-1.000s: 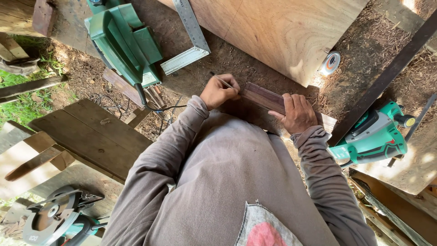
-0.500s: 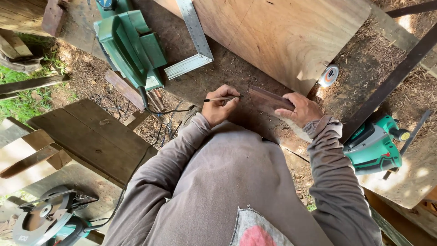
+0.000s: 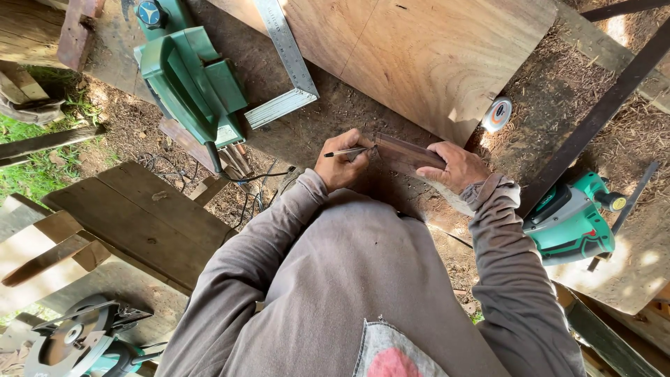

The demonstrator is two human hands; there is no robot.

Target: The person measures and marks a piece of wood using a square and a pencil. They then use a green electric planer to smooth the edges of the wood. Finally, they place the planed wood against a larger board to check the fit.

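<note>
My left hand [image 3: 340, 166] grips a pencil [image 3: 345, 151], its tip at the near end of a short dark wood strip [image 3: 407, 151]. My right hand [image 3: 457, 167] presses down on the strip's other end, fingers wrapped over it. The strip lies on a sawdust-covered work surface [image 3: 328, 119], just below a large pale plywood board [image 3: 419, 56]. Grey sleeves cover both my arms.
A metal square [image 3: 286, 63] and a green electric planer [image 3: 188, 77] lie at upper left. A small round disc [image 3: 497, 114] sits by the board's edge. A green power tool [image 3: 569, 220] is at right beside a dark diagonal bar [image 3: 593, 119]; a circular saw [image 3: 77, 342] is at lower left near dark planks [image 3: 139, 216].
My left hand has slid the pencil toward the strip's end. My right hand has stayed on the strip, and the view has shifted slightly.
</note>
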